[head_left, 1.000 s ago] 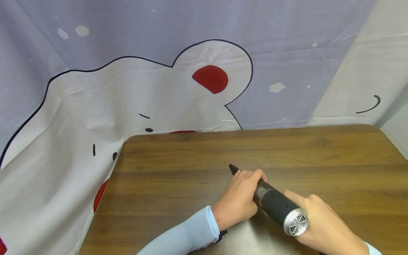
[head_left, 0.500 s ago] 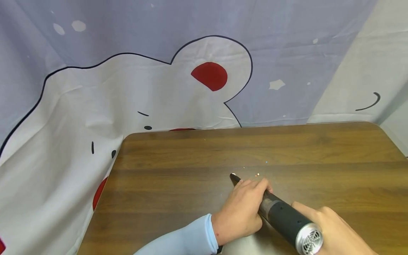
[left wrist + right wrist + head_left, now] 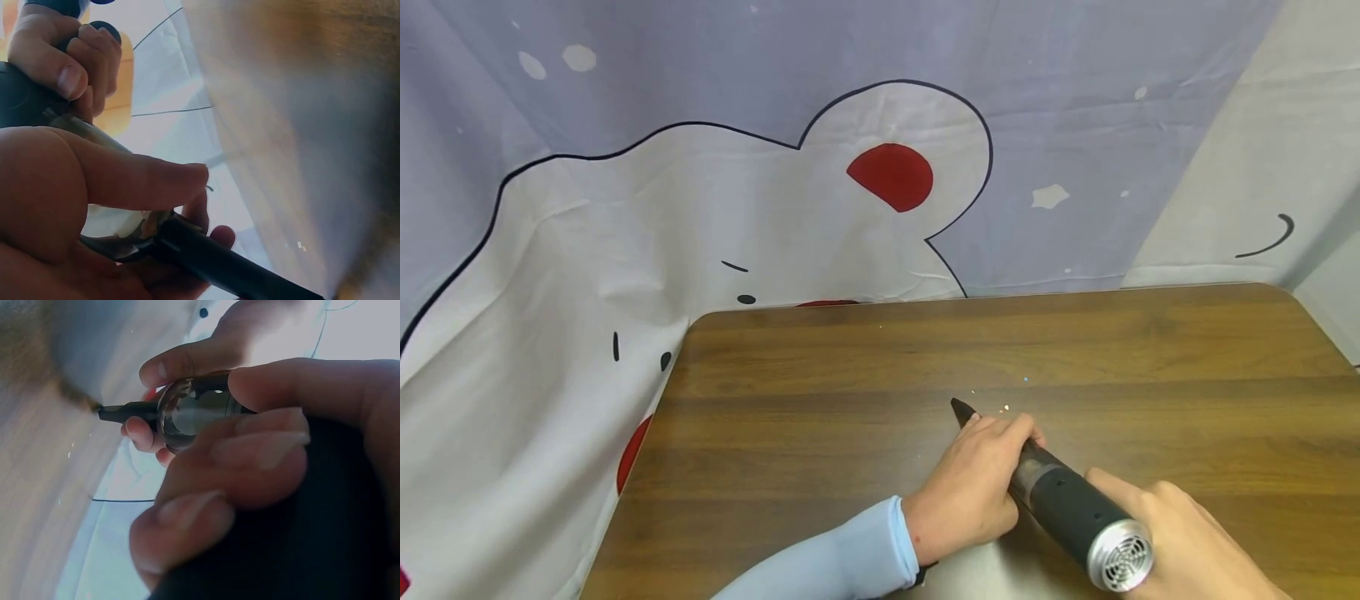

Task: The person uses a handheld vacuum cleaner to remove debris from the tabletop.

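Observation:
A black handheld vacuum cleaner (image 3: 1070,510) slants over the wooden table, its silver vented end toward me and its narrow black nozzle (image 3: 962,411) pointing away to the left. My left hand (image 3: 972,490) grips the front part, around the clear dust cup (image 3: 115,222), which has bits inside in the left wrist view. The right hand (image 3: 1180,546) holds the black rear part, its fingers curled round it in the right wrist view. In that view the nozzle tip (image 3: 107,413) is at or close to the tabletop. Small pale crumbs (image 3: 1006,408) lie just right of the nozzle.
The brown wooden table (image 3: 820,358) runs to a patterned curtain (image 3: 737,208) along its back and left. A tiny blue speck (image 3: 1026,379) and a few pale specks lie on the wood beyond the hands. A white surface (image 3: 1330,292) borders the right side.
The vacuum and both hands have come toward me and right, then the nozzle has shifted slightly away again. Crumbs beside the hand have come into view; a pale bit at the nozzle tip no longer shows.

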Demonstrator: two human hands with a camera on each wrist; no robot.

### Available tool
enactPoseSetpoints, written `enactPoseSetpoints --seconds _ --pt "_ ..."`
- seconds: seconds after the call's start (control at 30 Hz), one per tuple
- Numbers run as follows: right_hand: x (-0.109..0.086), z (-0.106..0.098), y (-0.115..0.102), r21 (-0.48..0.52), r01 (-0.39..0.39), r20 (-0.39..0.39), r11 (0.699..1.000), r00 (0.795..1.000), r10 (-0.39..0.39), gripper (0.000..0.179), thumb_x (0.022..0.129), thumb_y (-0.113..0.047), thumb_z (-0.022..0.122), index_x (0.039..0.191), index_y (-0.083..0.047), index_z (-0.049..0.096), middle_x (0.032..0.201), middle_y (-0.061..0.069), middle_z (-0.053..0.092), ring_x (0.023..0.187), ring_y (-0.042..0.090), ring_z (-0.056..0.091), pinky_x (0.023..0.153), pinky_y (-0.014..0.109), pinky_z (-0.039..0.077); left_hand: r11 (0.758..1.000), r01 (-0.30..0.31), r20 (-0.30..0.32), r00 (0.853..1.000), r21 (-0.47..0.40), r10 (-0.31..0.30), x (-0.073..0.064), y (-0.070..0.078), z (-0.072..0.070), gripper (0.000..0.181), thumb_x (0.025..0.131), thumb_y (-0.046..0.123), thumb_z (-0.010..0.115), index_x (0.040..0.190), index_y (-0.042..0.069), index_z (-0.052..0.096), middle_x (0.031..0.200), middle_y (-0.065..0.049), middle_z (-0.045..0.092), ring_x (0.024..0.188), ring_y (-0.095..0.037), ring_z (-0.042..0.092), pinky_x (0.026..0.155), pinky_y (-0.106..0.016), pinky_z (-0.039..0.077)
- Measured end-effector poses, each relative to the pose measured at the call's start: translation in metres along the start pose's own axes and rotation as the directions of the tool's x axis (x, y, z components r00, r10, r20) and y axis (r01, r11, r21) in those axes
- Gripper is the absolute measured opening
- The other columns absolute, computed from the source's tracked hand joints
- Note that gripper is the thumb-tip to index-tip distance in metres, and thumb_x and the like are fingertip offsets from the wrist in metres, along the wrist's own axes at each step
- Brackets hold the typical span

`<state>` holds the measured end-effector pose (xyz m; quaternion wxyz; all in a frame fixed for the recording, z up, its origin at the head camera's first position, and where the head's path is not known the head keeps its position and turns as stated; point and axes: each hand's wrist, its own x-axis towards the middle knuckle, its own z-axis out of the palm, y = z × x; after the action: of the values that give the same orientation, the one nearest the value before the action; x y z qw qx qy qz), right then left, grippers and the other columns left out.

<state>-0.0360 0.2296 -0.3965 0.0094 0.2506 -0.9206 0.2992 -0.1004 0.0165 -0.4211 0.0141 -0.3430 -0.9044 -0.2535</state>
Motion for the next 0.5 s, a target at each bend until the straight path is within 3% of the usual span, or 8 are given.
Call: enactPoseSetpoints --seconds 0.27,0.5 --pt "-0.003 0.000 0.002 -0.088 -0.085 0.019 0.992 0.996 0.087 0.051 0.058 -0.026 0.086 0.094 -0.031 0.050 0.056 -0.023 0.042 0.045 -0.004 0.038 0.042 0.022 0.034 0.999 -0.042 -0.015 0.999 -0.035 0.041 0.006 -0.006 0.008 0.078 0.047 -0.004 0.072 0.117 0.024 0.051 0.116 0.012 0.058 0.118 -0.006 0.047 0.109 -0.045 0.033" --pt "-0.005 -0.001 0.003 -0.132 -0.088 0.021 0.987 0.996 0.092 0.056 0.054 -0.033 0.087 0.096 -0.030 0.051 0.056 -0.023 0.040 0.046 -0.004 0.037 0.042 0.023 0.033 0.996 -0.072 -0.015 0.997 -0.055 0.071 0.010 -0.007 0.012 0.079 0.047 -0.006 0.069 0.118 0.024 0.050 0.114 0.012 0.058 0.117 -0.006 0.048 0.111 -0.043 0.031"
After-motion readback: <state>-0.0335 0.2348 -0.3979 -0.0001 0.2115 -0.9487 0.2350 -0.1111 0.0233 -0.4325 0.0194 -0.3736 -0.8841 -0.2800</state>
